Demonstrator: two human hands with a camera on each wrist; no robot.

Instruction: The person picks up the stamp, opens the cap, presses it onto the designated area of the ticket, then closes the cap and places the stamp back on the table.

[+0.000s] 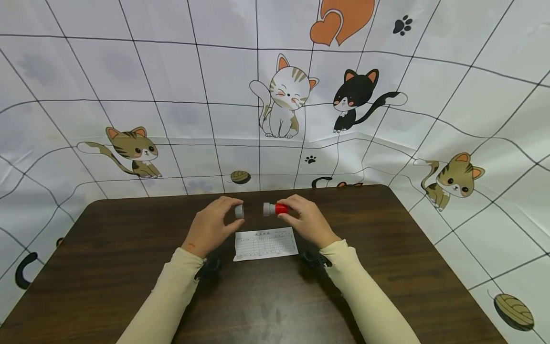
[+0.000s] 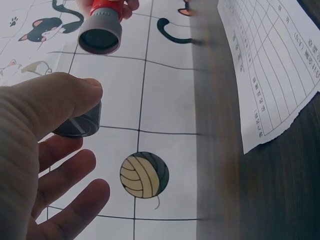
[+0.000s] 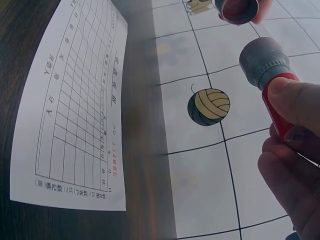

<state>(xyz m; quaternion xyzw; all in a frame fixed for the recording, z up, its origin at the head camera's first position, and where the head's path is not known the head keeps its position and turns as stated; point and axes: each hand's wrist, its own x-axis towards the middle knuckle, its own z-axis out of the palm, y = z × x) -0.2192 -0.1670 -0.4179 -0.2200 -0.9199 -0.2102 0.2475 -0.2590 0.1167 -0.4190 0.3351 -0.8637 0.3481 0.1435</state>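
Note:
A grey round cap (image 1: 239, 211) is pinched between the thumb and fingers of my left hand (image 1: 215, 223); its open end faces right and its inside looks reddish in the right wrist view. My right hand (image 1: 307, 220) grips the red handle of a round hand stamp (image 1: 275, 209), whose grey head points left toward the cap. A gap separates the two. In the left wrist view the stamp's dark round face (image 2: 98, 41) shows. Below both hands, a printed receipt slip (image 1: 265, 244) lies on the table.
The dark wooden table (image 1: 107, 267) runs back to a white grid-patterned cloth (image 1: 223, 71) with cartoon cats, which hangs behind it and along the right side. Dark bands with wrist cameras sit at both wrists, close above the table.

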